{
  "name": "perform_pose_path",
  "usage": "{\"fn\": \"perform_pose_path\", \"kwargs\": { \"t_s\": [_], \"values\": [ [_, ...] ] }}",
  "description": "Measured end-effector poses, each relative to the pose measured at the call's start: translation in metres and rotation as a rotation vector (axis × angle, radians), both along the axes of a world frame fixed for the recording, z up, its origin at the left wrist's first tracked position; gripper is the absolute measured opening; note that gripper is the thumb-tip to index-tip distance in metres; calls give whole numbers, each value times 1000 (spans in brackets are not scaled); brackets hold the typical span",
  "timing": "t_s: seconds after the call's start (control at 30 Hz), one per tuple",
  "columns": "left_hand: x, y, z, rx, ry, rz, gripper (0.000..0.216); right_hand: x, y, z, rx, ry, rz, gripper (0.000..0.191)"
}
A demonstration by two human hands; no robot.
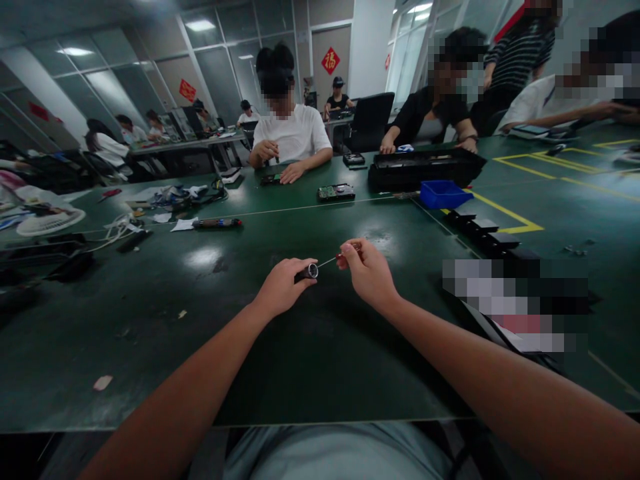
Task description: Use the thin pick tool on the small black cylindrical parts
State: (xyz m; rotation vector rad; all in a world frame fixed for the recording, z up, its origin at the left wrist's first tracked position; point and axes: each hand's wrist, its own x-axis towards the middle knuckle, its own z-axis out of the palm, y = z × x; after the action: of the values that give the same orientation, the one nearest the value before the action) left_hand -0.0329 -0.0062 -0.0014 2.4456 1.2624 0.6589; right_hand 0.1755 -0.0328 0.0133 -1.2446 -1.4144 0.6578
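Note:
My left hand (283, 287) is closed around a small dark cylinder with a silver end (307, 271), held just above the green table (320, 333). My right hand (369, 272) pinches the reddish handle of a thin screwdriver (345, 255). Its slim metal shaft (326, 263) points left to the cylinder's silver end. Both hands sit close together in the middle of the view, forearms stretched out over the table.
A blue bin (443, 194) and a long black tray (420, 167) stand at the far right. A circuit board (336, 193) and a dark tool (217, 223) lie farther back. Black parts (493, 237) line the right side. Other people sit across the table.

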Motion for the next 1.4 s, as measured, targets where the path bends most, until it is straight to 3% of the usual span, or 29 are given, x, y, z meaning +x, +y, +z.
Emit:
{"fn": "perform_pose_path", "kwargs": {
  "t_s": [0.17,0.4,0.57,0.7,0.97,1.17,1.3,1.4],
  "values": [
    [0,-1,2,2,-20,13,41,2,-3,6,-35,-169,-65,39],
    [-3,1,-1,1,-27,20,39,0,-4,-1,122,-120,102,12],
    [-3,1,-2,-2,-31,24,39,1,-3,-1,7,-173,42,31],
    [-4,1,-2,-2,-38,28,40,2,-1,-3,40,-169,42,23],
    [-5,4,-2,15,-70,44,40,2,-3,-2,64,-165,64,27],
    [-6,4,-3,15,-108,88,41,0,7,-9,-10,213,117,22],
    [-7,5,-1,105,-124,-8,42,0,15,-14,-148,599,166,28],
    [-8,7,2,165,-81,-56,42,2,19,-16,-285,703,182,29]
  ]
}}
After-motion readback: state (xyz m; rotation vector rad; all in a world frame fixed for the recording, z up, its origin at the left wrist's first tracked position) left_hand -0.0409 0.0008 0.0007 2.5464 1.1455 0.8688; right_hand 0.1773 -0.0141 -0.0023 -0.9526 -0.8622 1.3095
